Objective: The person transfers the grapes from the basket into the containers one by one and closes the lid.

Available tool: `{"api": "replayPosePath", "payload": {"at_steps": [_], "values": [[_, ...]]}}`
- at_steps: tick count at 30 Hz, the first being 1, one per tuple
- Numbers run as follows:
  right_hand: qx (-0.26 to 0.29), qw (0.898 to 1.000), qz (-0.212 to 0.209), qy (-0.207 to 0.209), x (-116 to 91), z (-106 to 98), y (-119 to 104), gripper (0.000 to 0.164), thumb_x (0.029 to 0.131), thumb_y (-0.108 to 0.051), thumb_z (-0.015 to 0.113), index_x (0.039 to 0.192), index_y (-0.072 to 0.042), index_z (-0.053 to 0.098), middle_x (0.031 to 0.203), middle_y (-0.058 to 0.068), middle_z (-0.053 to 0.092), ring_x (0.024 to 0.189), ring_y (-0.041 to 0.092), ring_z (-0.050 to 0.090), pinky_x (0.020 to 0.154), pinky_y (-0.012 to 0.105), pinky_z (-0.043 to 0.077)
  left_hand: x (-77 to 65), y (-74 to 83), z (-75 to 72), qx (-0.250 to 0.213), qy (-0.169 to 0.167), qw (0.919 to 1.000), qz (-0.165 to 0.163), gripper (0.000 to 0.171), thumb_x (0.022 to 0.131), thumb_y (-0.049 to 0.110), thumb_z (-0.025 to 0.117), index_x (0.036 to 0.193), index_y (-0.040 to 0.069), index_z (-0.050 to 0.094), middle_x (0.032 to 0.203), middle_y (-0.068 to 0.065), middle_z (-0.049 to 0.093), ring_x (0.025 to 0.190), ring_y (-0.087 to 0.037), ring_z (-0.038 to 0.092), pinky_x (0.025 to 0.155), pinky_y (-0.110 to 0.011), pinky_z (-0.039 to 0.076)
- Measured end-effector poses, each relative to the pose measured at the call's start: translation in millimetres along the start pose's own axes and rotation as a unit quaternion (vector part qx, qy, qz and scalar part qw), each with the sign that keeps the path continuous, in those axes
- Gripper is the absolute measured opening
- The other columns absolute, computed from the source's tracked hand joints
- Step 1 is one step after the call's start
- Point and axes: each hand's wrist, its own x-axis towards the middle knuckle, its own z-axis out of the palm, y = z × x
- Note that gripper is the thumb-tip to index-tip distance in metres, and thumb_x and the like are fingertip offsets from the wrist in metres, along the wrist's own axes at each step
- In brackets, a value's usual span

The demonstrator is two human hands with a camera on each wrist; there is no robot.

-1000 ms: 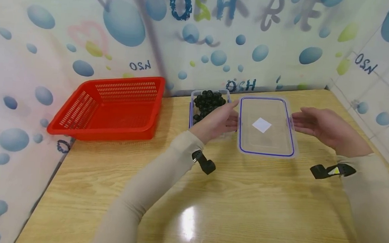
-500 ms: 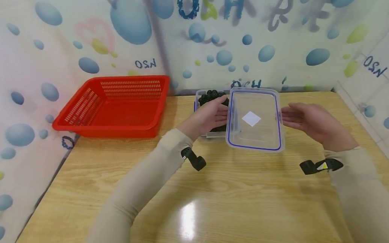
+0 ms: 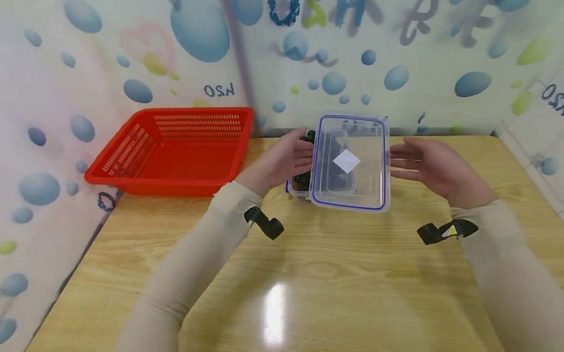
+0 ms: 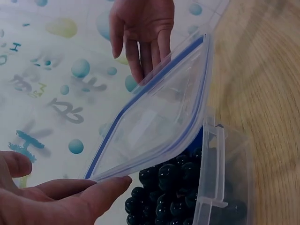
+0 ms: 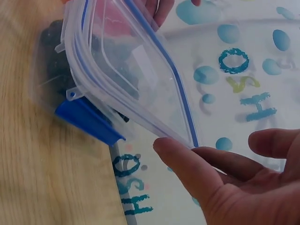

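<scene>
Holding the clear lid (image 3: 370, 182) above the container (image 4: 241, 164), apparently for covering.
Supporting opposite edges with left hand (image 3: 280, 159) and right hand (image 3: 432, 167), straight-fingered; probably needing leftward aligning, then lowering over dark round fruit (image 4: 168, 176).

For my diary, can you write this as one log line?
left hand: touching edge of lid; right hand: touching opposite edge; lid: not closed on box; box: dark round things inside
</scene>
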Motion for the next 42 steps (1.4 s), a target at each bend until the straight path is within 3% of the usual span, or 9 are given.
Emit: {"api": "replayPosePath", "payload": {"at_steps": [9, 14, 21, 27, 36, 42], "values": [[0.016, 1.000, -0.003, 0.013, 4.0, 15.8, -8.3, 0.043, 0.106, -0.024, 0.041, 0.135, 0.007, 0.039, 0.112, 0.011, 0.065, 0.102, 0.022, 0.067, 0.095, 0.040, 0.048, -7.2, 2.5, -15.2, -0.024, 0.006, 0.9996, 0.013, 0.064, 0.107, 0.040, 0.035, 0.149, -0.008, 0.031, 0.151, -0.019, 0.037, 0.136, -0.030, 0.040, 0.109, -0.034, 0.034], [0.011, 1.000, 0.000, 0.020, 6.3, 21.2, -8.6, 0.043, 0.106, -0.021, 0.042, 0.137, 0.009, 0.039, 0.110, 0.010, 0.066, 0.100, 0.021, 0.067, 0.095, 0.039, 0.048, -10.2, 2.6, -20.0, -0.046, 0.018, 0.9987, 0.012, 0.059, 0.108, 0.036, 0.033, 0.146, -0.008, 0.037, 0.146, -0.018, 0.045, 0.131, -0.029, 0.047, 0.106, -0.036, 0.039], [0.011, 1.000, -0.008, 0.014, 10.3, 25.7, -6.9, 0.048, 0.105, -0.014, 0.046, 0.143, 0.014, 0.036, 0.107, 0.006, 0.070, 0.099, 0.016, 0.067, 0.090, 0.031, 0.050, -11.7, 0.2, -25.4, -0.026, 0.036, 0.9987, 0.023, 0.052, 0.108, 0.031, 0.033, 0.145, -0.005, 0.043, 0.140, -0.015, 0.052, 0.125, -0.026, 0.053, 0.101, -0.034, 0.044], [0.013, 1.000, -0.010, 0.019, 12.7, 29.6, -5.6, 0.047, 0.104, -0.010, 0.048, 0.142, 0.014, 0.038, 0.107, 0.005, 0.070, 0.099, 0.016, 0.068, 0.089, 0.031, 0.051, -11.8, -2.6, -29.2, -0.016, 0.049, 0.9981, 0.035, 0.047, 0.106, 0.028, 0.042, 0.141, -0.003, 0.049, 0.133, -0.014, 0.058, 0.119, -0.025, 0.057, 0.098, -0.033, 0.047], [0.057, 0.996, -0.037, 0.065, 20.8, 39.8, 0.9, 0.025, 0.096, 0.007, 0.056, 0.118, 0.008, 0.067, 0.100, 0.007, 0.072, 0.091, 0.017, 0.071, 0.083, 0.030, 0.053, -13.7, -8.0, -34.7, -0.012, 0.100, 0.9936, 0.052, 0.036, 0.100, 0.021, 0.058, 0.130, 0.001, 0.063, 0.120, -0.010, 0.067, 0.108, -0.022, 0.065, 0.087, -0.031, 0.053], [0.034, 0.993, -0.054, 0.098, 22.9, 47.1, 3.6, 0.023, 0.093, 0.006, 0.062, 0.115, 0.006, 0.070, 0.098, 0.006, 0.073, 0.088, 0.016, 0.071, 0.082, 0.031, 0.053, -11.6, -10.1, -35.1, -0.011, 0.138, 0.9882, 0.066, 0.031, 0.095, 0.012, 0.064, 0.125, 0.002, 0.067, 0.114, -0.009, 0.070, 0.103, -0.020, 0.067, 0.083, -0.029, 0.054]]}}
